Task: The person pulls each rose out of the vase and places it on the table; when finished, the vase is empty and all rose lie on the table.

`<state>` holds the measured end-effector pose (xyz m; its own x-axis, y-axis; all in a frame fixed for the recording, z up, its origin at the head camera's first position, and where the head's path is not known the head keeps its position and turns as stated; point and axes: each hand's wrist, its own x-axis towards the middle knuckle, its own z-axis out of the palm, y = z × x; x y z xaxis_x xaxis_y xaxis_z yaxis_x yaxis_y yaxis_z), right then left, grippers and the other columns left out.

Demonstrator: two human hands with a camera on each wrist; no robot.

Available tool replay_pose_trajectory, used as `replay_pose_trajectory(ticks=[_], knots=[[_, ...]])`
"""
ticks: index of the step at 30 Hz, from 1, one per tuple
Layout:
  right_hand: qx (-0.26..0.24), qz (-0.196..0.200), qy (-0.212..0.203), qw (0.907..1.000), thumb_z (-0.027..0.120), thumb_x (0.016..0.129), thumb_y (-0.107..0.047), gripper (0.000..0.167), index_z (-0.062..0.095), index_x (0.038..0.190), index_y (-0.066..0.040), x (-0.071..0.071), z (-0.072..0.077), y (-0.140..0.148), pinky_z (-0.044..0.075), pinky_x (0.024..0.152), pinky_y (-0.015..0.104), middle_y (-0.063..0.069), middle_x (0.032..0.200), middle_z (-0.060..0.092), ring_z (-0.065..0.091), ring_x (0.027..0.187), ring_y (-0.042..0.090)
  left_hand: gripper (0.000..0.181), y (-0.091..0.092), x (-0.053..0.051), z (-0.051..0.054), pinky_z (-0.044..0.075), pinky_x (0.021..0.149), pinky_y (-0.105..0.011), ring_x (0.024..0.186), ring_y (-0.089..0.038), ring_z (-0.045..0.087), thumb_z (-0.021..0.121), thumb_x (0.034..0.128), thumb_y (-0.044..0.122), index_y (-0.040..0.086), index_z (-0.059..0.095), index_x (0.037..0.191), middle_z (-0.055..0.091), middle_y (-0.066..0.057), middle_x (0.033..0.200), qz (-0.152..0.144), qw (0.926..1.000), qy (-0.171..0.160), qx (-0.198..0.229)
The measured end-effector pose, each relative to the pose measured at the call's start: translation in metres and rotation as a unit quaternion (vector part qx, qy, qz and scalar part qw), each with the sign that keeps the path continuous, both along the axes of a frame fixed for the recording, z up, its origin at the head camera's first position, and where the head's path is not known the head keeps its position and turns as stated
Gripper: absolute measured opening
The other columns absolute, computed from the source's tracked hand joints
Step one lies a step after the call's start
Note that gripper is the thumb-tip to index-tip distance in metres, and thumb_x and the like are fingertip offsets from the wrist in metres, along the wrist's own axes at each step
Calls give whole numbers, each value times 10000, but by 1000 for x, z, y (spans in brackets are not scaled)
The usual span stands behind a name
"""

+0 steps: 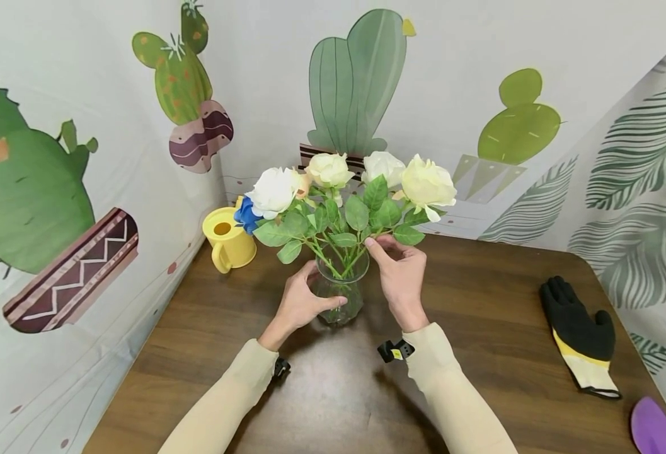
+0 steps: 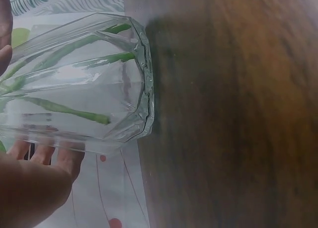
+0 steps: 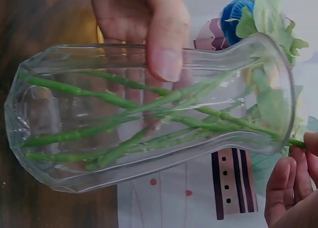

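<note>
A clear glass vase with a flared rim stands on the wooden table. My left hand holds its body, thumb across the near side and fingers behind the glass. Green stems cross inside the vase, seen through it in the right wrist view. Above the rim spread leaves, white roses, pale yellow roses and a blue rose at the left. At the rim's right side, my right hand pinches a green stem between thumb and fingers.
A yellow watering can stands behind and left of the vase. On the right lies a black, yellow and white work glove. Part of a purple object shows at the lower right corner. A cactus-printed cloth hangs behind the table.
</note>
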<state>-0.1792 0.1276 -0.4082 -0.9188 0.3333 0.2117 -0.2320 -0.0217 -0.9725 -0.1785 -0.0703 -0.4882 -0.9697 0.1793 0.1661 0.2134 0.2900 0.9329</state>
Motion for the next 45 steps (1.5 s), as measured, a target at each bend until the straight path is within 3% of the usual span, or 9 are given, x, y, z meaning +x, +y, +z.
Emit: replay_pose_trajectory(ticks=[11,18,23,31,45], knots=[[-428,-42,544,9976,848,938,-72,147,781,949,59,1,11,7,631,725,242,-104,775,770,703,674,79,753,0,-2,-3,529,1212,-503,1350,-306,682,1017,747,196,87,657,1400,741,-112,1369,-35,10000,25,-54],[-609,-121,784,9950,834,932,-14,70,793,886,-48,1,19,10,635,715,255,-88,805,790,700,650,75,745,-2,-4,-5,531,1206,-511,1343,-291,682,1021,743,211,80,663,1383,744,-93,1349,-48,10000,56,-54],[-792,-226,1009,9915,822,921,27,73,792,880,-26,0,24,13,623,699,241,-77,796,790,696,632,83,725,-2,-4,-7,535,1203,-506,1340,-287,683,1024,740,217,112,672,1365,746,-88,1343,-29,9999,61,-81],[-1147,-359,1243,9849,806,905,84,226,805,837,-132,1,34,19,632,699,232,-57,809,798,713,653,83,699,-2,-3,-4,542,1193,-506,1332,-292,685,1024,732,211,156,677,1337,748,-88,1332,16,9999,16,-136],[-1616,-642,1775,9686,831,899,71,100,807,844,-9,7,52,39,626,690,259,35,804,796,718,654,121,702,-3,-4,-5,528,1209,-520,1339,-304,678,1022,741,231,152,670,1343,736,-96,1349,-11,9999,-46,-165]])
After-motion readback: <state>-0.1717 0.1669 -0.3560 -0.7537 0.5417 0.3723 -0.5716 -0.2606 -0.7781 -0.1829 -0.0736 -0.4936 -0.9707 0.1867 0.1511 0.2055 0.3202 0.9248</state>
